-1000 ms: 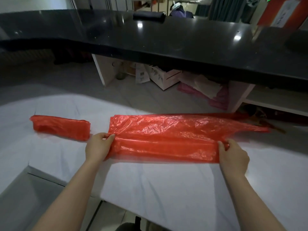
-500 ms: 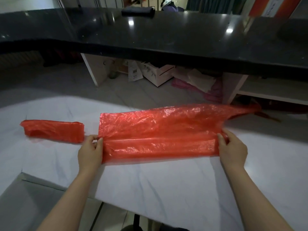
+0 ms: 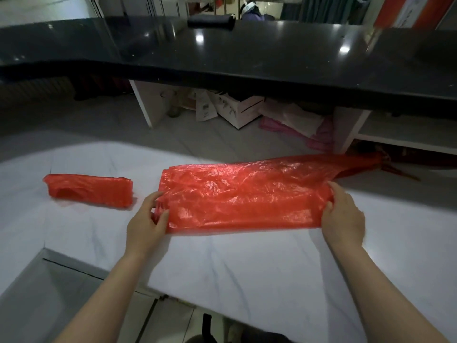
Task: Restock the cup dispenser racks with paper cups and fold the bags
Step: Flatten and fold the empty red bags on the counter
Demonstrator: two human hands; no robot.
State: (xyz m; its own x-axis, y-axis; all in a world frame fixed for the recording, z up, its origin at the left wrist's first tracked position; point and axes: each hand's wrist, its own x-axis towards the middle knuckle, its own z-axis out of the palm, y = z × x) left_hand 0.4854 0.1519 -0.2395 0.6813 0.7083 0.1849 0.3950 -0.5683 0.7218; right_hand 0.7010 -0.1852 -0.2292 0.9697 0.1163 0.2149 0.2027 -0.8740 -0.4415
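Folded bag (image 3: 90,191): small red bundle lying flat on the white tabletop (image 3: 247,268), far left, apart from the other bag.
Left hand (image 3: 146,222): at the left end of the bag; thumb and fingers curl round a bunched bit of red plastic and pinch it.
Bag (image 3: 242,198): large red plastic bag, spread lengthwise across the tabletop between the two hands, crinkled, its near long edge resting on the surface, its far edge lifted a little.
Right hand (image 3: 342,217): at the right end of the bag; fingers curl over the edge and grip the plastic.
Handles (image 3: 358,162): the bag's narrow end, trailing up and right past the right hand, off the tabletop's far edge.
Black counter (image 3: 247,58): glossy, running across the back, above the tabletop.
Boxes (image 3: 237,108): white, on the floor under the counter, beside pink bags (image 3: 319,133).
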